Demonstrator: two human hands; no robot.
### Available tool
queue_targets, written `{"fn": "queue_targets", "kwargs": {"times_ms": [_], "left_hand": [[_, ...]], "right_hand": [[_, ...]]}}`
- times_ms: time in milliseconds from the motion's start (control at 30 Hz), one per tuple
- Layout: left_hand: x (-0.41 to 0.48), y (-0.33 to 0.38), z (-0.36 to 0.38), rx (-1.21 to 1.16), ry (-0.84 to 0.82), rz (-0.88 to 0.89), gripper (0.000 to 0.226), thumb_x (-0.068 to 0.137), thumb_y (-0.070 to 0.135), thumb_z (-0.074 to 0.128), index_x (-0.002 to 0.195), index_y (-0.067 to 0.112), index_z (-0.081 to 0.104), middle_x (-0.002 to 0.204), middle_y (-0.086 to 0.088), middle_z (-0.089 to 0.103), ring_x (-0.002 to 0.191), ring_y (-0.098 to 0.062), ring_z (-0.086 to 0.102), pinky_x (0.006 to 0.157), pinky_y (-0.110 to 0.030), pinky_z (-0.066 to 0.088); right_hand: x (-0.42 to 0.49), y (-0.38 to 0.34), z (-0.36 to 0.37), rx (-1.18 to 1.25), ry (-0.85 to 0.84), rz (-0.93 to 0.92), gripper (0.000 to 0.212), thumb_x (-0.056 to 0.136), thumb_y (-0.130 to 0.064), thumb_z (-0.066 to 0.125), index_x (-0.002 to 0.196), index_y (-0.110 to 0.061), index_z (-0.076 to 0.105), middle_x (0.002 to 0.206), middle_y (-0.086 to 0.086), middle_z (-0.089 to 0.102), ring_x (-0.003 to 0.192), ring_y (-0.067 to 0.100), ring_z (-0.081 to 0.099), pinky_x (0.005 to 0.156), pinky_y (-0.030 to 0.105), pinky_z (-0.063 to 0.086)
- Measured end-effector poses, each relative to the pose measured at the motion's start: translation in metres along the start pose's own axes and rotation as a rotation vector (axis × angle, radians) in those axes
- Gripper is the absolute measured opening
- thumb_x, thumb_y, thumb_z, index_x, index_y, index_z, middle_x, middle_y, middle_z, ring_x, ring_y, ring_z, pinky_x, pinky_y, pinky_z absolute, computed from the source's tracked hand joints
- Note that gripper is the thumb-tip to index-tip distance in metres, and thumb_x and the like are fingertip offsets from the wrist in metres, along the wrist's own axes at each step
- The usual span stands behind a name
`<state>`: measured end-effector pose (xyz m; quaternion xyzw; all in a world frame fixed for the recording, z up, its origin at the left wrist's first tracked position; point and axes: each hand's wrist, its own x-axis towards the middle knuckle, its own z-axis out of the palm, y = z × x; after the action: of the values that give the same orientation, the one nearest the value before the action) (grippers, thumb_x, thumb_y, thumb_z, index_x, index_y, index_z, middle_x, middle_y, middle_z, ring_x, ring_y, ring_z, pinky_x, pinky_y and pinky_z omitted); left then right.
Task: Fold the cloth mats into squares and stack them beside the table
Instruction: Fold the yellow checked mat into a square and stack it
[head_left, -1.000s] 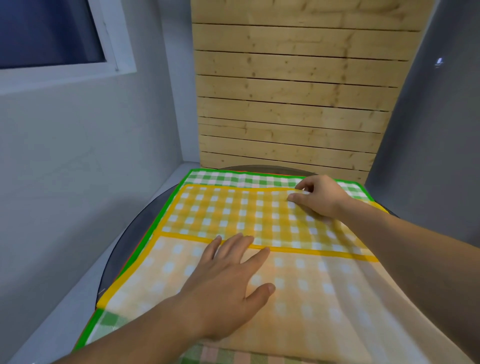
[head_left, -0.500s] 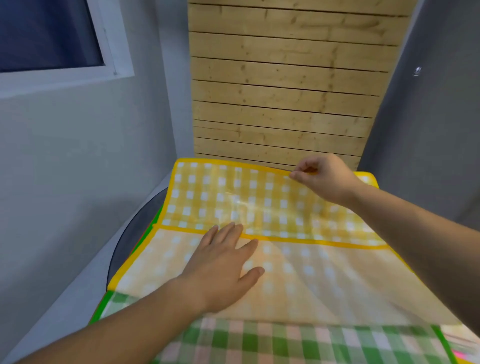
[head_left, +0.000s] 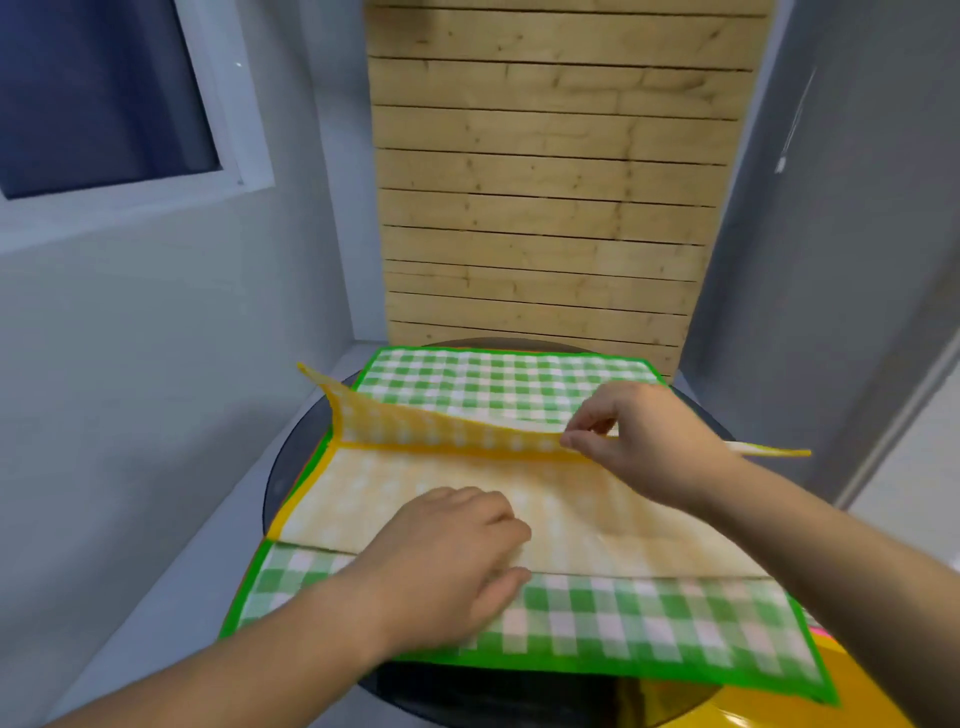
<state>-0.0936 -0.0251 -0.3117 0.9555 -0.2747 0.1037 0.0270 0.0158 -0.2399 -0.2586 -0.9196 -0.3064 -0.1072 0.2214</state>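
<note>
Folding the yellow mat (head_left: 467, 499)
Right hand (head_left: 644, 447) pinches its raised far edge; left hand (head_left: 457, 551) presses flat, fingers loosely curled, gripping nothing.

A round dark glass table (head_left: 291, 483) carries everything here, its rim curving out past the cloth on the left and again along the near edge. Directly on it lies a green checked mat (head_left: 498, 384) with a bright green border, spread flat and covering most of the top; its far edge nearly meets the table's far rim, and its near right corner hangs past the near rim. On top of the green mat, across its middle, sits a yellow checked mat (head_left: 597, 525). At the table's near right edge there is a glossy yellow patch (head_left: 748, 714).
</note>
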Motion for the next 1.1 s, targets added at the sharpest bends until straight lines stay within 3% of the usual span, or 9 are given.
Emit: {"fn": "queue_targets", "kwargs": {"times_ms": [100, 233, 333, 367, 433, 600, 900, 1000, 1100], "left_hand": [[-0.007, 0.011, 0.001, 0.006, 0.151, 0.136, 0.020, 0.091, 0.044, 0.057, 0.099, 0.028, 0.063, 0.102, 0.010, 0.060, 0.094, -0.014, 0.059, 0.079, -0.030, 0.050], [-0.002, 0.010, 0.009, 0.025, 0.206, 0.084, 0.040, 0.088, 0.050, 0.060, 0.120, 0.026, 0.054, 0.134, 0.002, 0.051, 0.126, -0.019, 0.046, 0.105, -0.032, 0.037], [0.002, 0.001, 0.017, -0.005, -0.035, -0.070, 0.064, 0.097, 0.060, 0.042, 0.154, 0.033, 0.028, 0.167, 0.004, 0.013, 0.154, -0.014, 0.001, 0.126, -0.036, 0.005], [0.004, -0.003, 0.021, -0.026, -0.141, -0.115, 0.068, 0.100, 0.062, 0.036, 0.159, 0.037, 0.015, 0.169, 0.007, -0.001, 0.154, -0.011, -0.014, 0.125, -0.037, -0.007], [0.007, -0.011, 0.027, -0.027, -0.275, -0.157, 0.068, 0.100, 0.066, 0.028, 0.159, 0.042, 0.002, 0.168, 0.007, -0.014, 0.151, -0.012, -0.027, 0.123, -0.043, -0.016], [0.010, -0.031, 0.035, -0.049, -0.412, -0.180, 0.064, 0.100, 0.069, 0.022, 0.157, 0.050, -0.001, 0.166, 0.010, -0.020, 0.150, -0.017, -0.029, 0.121, -0.054, -0.018], [0.007, -0.038, 0.043, -0.105, -0.411, -0.165, 0.063, 0.099, 0.071, 0.022, 0.155, 0.054, 0.002, 0.166, 0.016, -0.015, 0.151, -0.010, -0.024, 0.124, -0.046, -0.011], [0.007, -0.038, 0.043, -0.125, -0.403, -0.171, 0.062, 0.099, 0.070, 0.025, 0.156, 0.052, 0.006, 0.168, 0.014, -0.012, 0.152, -0.011, -0.021, 0.125, -0.047, -0.010], [0.010, -0.036, 0.039, -0.142, -0.397, -0.182, 0.066, 0.097, 0.072, 0.030, 0.156, 0.047, 0.015, 0.169, 0.012, -0.001, 0.155, -0.013, -0.011, 0.125, -0.048, -0.005]], "right_hand": [[-0.029, -0.001, 0.019, 0.083, -0.044, 0.002, 0.008, 0.082, -0.035, 0.075, 0.077, -0.029, 0.074, 0.083, -0.012, 0.064, 0.083, 0.007, 0.059, 0.079, 0.037, 0.051], [-0.056, 0.008, 0.045, 0.150, -0.083, 0.016, 0.013, 0.077, -0.038, 0.078, 0.070, -0.038, 0.068, 0.087, -0.017, 0.064, 0.091, 0.004, 0.058, 0.087, 0.037, 0.049], [-0.066, 0.013, 0.054, 0.173, -0.128, 0.063, 0.010, 0.078, -0.041, 0.077, 0.072, -0.038, 0.070, 0.095, -0.020, 0.061, 0.099, 0.000, 0.053, 0.093, 0.033, 0.045], [-0.069, 0.014, 0.057, 0.167, -0.136, 0.073, 0.007, 0.079, -0.042, 0.076, 0.074, -0.037, 0.072, 0.098, -0.021, 0.060, 0.101, -0.001, 0.051, 0.095, 0.032, 0.044], [-0.073, 0.015, 0.061, 0.145, -0.141, 0.078, 0.008, 0.081, -0.044, 0.073, 0.079, -0.036, 0.074, 0.103, -0.022, 0.058, 0.104, -0.001, 0.048, 0.096, 0.030, 0.042], [-0.080, 0.016, 0.070, 0.069, -0.154, 0.062, 0.017, 0.084, -0.051, 0.065, 0.086, -0.037, 0.073, 0.109, -0.027, 0.053, 0.108, -0.001, 0.045, 0.095, 0.033, 0.043], [-0.084, 0.016, 0.070, 0.034, -0.181, -0.002, 0.017, 0.085, -0.044, 0.060, 0.089, -0.036, 0.074, 0.107, -0.026, 0.055, 0.108, 0.000, 0.046, 0.096, 0.033, 0.042], [-0.070, 0.021, 0.065, 0.053, -0.177, -0.021, 0.024, 0.091, -0.041, 0.055, 0.107, -0.033, 0.072, 0.116, -0.020, 0.060, 0.113, 0.000, 0.048, 0.101, 0.026, 0.041], [-0.044, 0.033, 0.071, -0.078, -0.173, -0.071, 0.040, 0.097, -0.037, 0.046, 0.132, -0.022, 0.058, 0.140, -0.002, 0.055, 0.135, 0.016, 0.041, 0.116, 0.021, 0.020]]}}
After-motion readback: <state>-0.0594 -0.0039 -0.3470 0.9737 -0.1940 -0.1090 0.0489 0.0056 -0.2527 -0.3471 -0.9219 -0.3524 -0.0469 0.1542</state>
